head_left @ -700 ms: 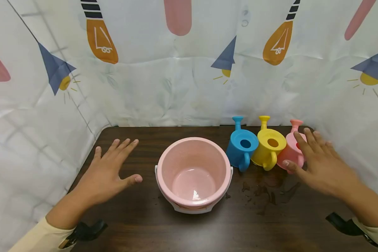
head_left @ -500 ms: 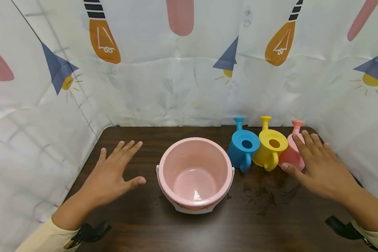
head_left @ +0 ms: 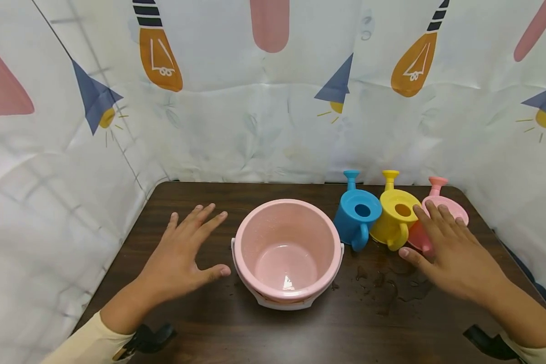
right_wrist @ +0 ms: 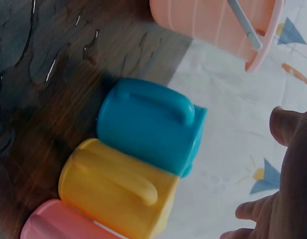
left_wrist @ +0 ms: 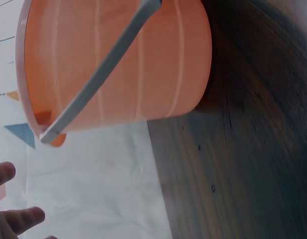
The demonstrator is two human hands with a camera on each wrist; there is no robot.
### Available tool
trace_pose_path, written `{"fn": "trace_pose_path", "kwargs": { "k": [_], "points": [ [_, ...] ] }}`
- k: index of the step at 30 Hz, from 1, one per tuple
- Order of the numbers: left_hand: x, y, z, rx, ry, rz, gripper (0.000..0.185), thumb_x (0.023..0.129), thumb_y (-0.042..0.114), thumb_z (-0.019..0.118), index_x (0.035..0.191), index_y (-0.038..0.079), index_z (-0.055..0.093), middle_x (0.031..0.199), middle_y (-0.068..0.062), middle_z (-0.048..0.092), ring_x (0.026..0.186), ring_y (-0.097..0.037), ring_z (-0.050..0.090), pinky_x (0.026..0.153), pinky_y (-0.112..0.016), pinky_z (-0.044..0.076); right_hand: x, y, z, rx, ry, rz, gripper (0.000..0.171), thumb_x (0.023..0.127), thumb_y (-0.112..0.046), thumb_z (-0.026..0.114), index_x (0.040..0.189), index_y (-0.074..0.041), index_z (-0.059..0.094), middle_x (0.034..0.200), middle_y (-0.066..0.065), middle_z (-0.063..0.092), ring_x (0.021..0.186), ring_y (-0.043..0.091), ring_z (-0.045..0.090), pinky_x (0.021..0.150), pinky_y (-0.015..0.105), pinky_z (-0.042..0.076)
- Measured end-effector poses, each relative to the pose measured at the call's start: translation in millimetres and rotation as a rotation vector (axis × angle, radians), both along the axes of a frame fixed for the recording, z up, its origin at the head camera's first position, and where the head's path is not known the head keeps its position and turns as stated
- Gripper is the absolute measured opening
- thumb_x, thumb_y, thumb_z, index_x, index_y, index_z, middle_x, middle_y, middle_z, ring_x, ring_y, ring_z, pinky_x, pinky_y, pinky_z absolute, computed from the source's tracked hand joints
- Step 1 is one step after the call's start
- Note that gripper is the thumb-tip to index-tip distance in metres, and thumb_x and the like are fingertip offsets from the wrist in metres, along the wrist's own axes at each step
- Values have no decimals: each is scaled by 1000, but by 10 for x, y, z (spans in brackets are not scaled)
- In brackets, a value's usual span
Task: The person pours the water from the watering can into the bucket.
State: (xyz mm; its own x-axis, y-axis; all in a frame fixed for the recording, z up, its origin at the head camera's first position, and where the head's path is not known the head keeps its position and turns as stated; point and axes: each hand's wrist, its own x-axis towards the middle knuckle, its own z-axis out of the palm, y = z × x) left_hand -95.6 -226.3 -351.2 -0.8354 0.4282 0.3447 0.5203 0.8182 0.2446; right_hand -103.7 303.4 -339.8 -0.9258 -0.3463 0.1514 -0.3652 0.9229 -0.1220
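Observation:
A pink bucket (head_left: pixel 287 253) with a white handle stands upright in the middle of the dark table. To its right, a blue watering can (head_left: pixel 357 217), a yellow watering can (head_left: pixel 395 220) and a pink watering can (head_left: pixel 450 206) stand close together in a row. My left hand (head_left: pixel 179 258) hovers left of the bucket, fingers spread, touching nothing. Over the front of the pink can, partly hiding it, is my right hand (head_left: pixel 457 255), its fingers extended and holding nothing. In the right wrist view the blue can (right_wrist: pixel 148 127) lies nearest the bucket (right_wrist: pixel 213 20).
Water puddles (head_left: pixel 387 288) wet the table in front of the cans. A white patterned cloth (head_left: pixel 236 131) hangs behind and at both sides of the wooden table (head_left: pixel 200 328). Dark straps (head_left: pixel 152 338) sit at the sleeve cuffs.
Both hands have shifted inward and slightly lower, the left hand nearer the bucket. The whole view has slid a little to the right. Bucket and cans stay in place.

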Motion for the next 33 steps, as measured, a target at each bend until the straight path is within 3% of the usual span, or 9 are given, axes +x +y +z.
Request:
{"fn": "trace_pose_path", "kwargs": {
  "k": [6,10,16,23,33],
  "points": [
    [-7,76,-29,37,36,-46,98,81,79,63,158,23,40,162,-10,36,148,-40,31,113,-71,16,21,-77,-22,-28,8,18,91,100,-54,59,166,-17,9,167,27,11,149,50,18,122,49,-5],
    [-11,125,-60,67,34,-67,96,83,81,59,157,23,42,161,-8,37,148,-37,33,112,-72,18,39,-124,-38,-59,-9,7,89,99,-54,60,167,-23,9,164,29,18,148,51,20,120,60,5],
    [-25,219,-78,108,21,-99,93,85,80,58,156,22,44,160,-7,39,149,-30,32,112,-72,17,31,-167,-72,-102,-34,-24,91,98,-55,62,166,-23,13,162,30,23,145,54,27,101,77,28],
    [-48,308,-87,119,12,-116,86,87,72,64,155,22,46,160,-5,40,147,-31,36,114,-70,17,6,-242,-112,-155,-59,-54,90,96,-57,65,161,-8,27,156,29,37,129,55,46,86,76,43],
    [-37,376,-138,140,20,-128,83,87,66,68,153,19,48,157,-6,44,142,-34,42,113,-70,19,-19,-310,-199,-232,-89,-41,87,95,-52,69,154,2,37,149,30,44,125,52,50,91,74,42]
  ]
}}
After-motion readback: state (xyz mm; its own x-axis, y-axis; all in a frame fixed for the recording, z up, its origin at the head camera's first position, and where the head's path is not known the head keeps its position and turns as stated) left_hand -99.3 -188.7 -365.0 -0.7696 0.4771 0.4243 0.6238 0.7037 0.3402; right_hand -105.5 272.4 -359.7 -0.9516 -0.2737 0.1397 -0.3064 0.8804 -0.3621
